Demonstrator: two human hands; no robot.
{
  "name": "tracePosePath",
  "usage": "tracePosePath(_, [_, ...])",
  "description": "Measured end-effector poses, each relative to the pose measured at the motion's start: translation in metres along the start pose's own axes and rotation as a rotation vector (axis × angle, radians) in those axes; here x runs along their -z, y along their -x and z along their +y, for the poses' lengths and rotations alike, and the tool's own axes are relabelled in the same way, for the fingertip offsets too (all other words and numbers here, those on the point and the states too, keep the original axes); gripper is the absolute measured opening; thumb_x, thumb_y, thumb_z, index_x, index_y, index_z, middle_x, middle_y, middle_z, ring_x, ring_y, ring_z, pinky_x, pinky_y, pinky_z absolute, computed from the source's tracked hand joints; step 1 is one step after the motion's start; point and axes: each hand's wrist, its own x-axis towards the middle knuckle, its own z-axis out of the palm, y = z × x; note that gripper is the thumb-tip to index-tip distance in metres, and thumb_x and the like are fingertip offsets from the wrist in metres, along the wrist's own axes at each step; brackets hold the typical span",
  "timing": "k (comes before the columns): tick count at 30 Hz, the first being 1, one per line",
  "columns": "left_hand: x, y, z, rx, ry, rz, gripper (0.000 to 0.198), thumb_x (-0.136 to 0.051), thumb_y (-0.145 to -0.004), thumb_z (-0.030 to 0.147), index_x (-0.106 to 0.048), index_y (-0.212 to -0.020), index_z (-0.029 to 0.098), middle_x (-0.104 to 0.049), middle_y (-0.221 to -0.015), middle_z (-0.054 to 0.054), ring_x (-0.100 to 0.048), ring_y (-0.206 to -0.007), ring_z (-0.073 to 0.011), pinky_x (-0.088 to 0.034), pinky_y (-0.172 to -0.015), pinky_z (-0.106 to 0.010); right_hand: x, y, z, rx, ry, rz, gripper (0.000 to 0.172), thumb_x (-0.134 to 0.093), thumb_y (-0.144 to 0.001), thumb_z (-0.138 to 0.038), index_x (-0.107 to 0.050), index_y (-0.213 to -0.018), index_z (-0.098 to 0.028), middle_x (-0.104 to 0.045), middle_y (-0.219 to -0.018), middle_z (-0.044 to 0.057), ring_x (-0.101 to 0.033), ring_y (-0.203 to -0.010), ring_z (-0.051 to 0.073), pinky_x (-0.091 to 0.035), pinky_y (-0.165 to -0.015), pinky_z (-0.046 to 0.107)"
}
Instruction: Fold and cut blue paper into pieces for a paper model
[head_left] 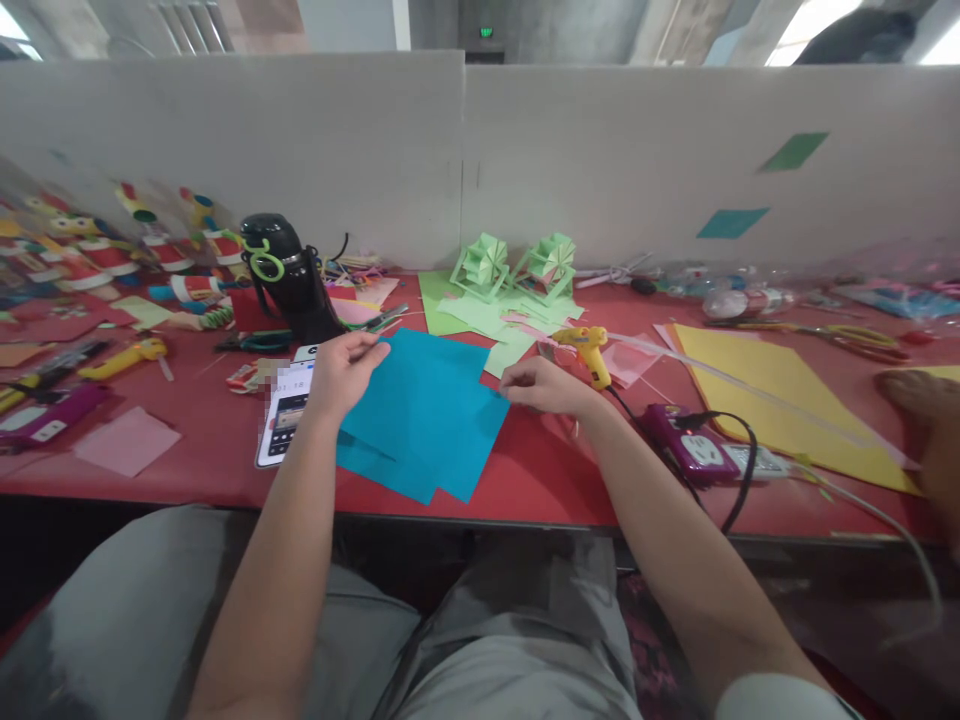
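Blue sheets of paper point(424, 410) lie in a loose, uneven stack on the red table in front of me. My left hand point(346, 368) is closed at the upper left edge of the paper, thumb and fingers together. On the opposite side, my right hand point(541, 387) pinches the right corner of the paper, its fingers curled. A phone point(282, 415) with a lit screen lies partly behind my left wrist. Just beyond my right hand stands a yellow glue gun point(586, 350). Two light green folded-paper models point(484, 262) rest on green paper farther back.
A black bottle point(285, 275) stands behind my left hand. To the right are a purple power strip point(690, 448) with cables, yellow paper point(787, 400) and scissors point(847, 335). Another person's hand point(919, 400) is at the right edge. A white partition point(337, 150) borders the table.
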Motion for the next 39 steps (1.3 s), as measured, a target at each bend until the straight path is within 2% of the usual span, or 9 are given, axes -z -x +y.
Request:
tracePosePath(4, [0.009,-0.005,-0.005,-0.004,-0.014,0.136,0.025,-0.072,-0.073,0.043,-0.07,-0.081,0.02,-0.066,-0.069,-0.002,-0.06,-0.065,-0.0182,-0.045,-0.062,-0.03,0.008,0.005,0.005,-0.103,0.025,0.094,0.014,-0.058,-0.074,-0.025,-0.064,-0.065,-0.017,-0.054,-0.055,-0.001,-0.046,-0.051,0.011,-0.036,-0.052,0.026])
tracePosePath(9, [0.013,-0.006,-0.002,-0.011,0.037,0.216,0.023,-0.072,-0.074,0.044,-0.068,-0.081,0.022,-0.062,-0.068,0.0,-0.058,-0.065,-0.0173,-0.043,-0.062,-0.03,0.006,0.002,0.009,-0.053,-0.061,0.378,0.021,-0.062,-0.081,-0.037,-0.069,-0.08,-0.017,-0.067,-0.075,0.004,-0.058,-0.067,0.014,-0.046,-0.062,0.027])
tracePosePath(13, [0.0,-0.003,0.003,-0.048,0.081,0.225,0.024,-0.069,-0.075,0.043,-0.064,-0.079,0.02,-0.059,-0.068,0.0,-0.054,-0.065,-0.0155,-0.041,-0.061,-0.028,-0.006,-0.004,0.003,-0.045,-0.299,0.27,0.044,-0.062,-0.083,-0.051,-0.064,-0.114,-0.019,-0.069,-0.11,0.009,-0.064,-0.087,0.017,-0.052,-0.073,0.029])
tracePosePath(15, [-0.006,-0.003,0.003,-0.045,0.105,0.234,0.024,-0.067,-0.077,0.044,-0.062,-0.079,0.02,-0.057,-0.068,0.0,-0.053,-0.066,-0.0151,-0.04,-0.061,-0.026,-0.009,-0.005,0.004,-0.113,-0.364,0.254,0.049,-0.069,-0.078,-0.051,-0.061,-0.114,-0.018,-0.07,-0.104,0.01,-0.065,-0.085,0.018,-0.052,-0.069,0.029])
tracePosePath(18, [-0.014,-0.004,-0.001,-0.038,0.165,0.236,0.024,-0.065,-0.078,0.043,-0.058,-0.079,0.021,-0.051,-0.067,0.001,-0.049,-0.064,-0.0134,-0.038,-0.058,-0.024,-0.011,-0.005,0.01,-0.157,-0.369,0.371,0.046,-0.077,-0.071,-0.047,-0.063,-0.104,-0.018,-0.069,-0.096,0.009,-0.065,-0.08,0.017,-0.052,-0.069,0.03])
tracePosePath(24, [-0.041,-0.005,-0.003,0.056,0.323,0.157,0.017,-0.062,-0.079,0.036,-0.055,-0.082,0.021,-0.049,-0.067,0.003,-0.045,-0.061,-0.0117,-0.036,-0.057,-0.023,-0.017,0.011,0.018,-0.112,-0.353,0.423,0.044,-0.079,-0.066,-0.045,-0.063,-0.097,-0.018,-0.067,-0.092,0.006,-0.063,-0.082,0.018,-0.051,-0.072,0.031])
tracePosePath(30, [-0.06,-0.001,-0.004,0.196,0.392,0.179,0.025,-0.062,-0.069,0.026,-0.056,-0.093,0.019,-0.059,-0.079,0.001,-0.055,-0.071,-0.0125,-0.043,-0.069,-0.024,-0.024,0.02,0.029,-0.131,-0.569,0.545,0.054,-0.081,-0.061,-0.042,-0.063,-0.107,-0.019,-0.063,-0.083,0.001,-0.06,-0.071,0.013,-0.048,-0.063,0.026])
tracePosePath(34, [-0.057,0.001,-0.011,0.239,0.335,0.134,0.036,-0.064,-0.063,0.023,-0.056,-0.098,0.02,-0.056,-0.077,0.001,-0.054,-0.065,-0.0128,-0.042,-0.062,-0.025,-0.023,0.025,0.034,-0.063,-0.37,0.716,0.048,-0.064,-0.076,-0.054,-0.064,-0.11,-0.019,-0.068,-0.1,0.007,-0.063,-0.085,0.019,-0.051,-0.073,0.032])
tracePosePath(39, [-0.05,0.0,-0.014,0.178,0.22,0.184,0.042,-0.064,-0.062,0.018,-0.059,-0.104,0.022,-0.05,-0.071,0.002,-0.046,-0.056,-0.0121,-0.036,-0.054,-0.026,-0.035,0.041,0.031,-0.174,0.421,0.783,0.035,-0.051,-0.091,-0.04,-0.066,-0.113,-0.017,-0.066,-0.118,0.014,-0.057,-0.114,0.029,-0.04,-0.101,0.046])
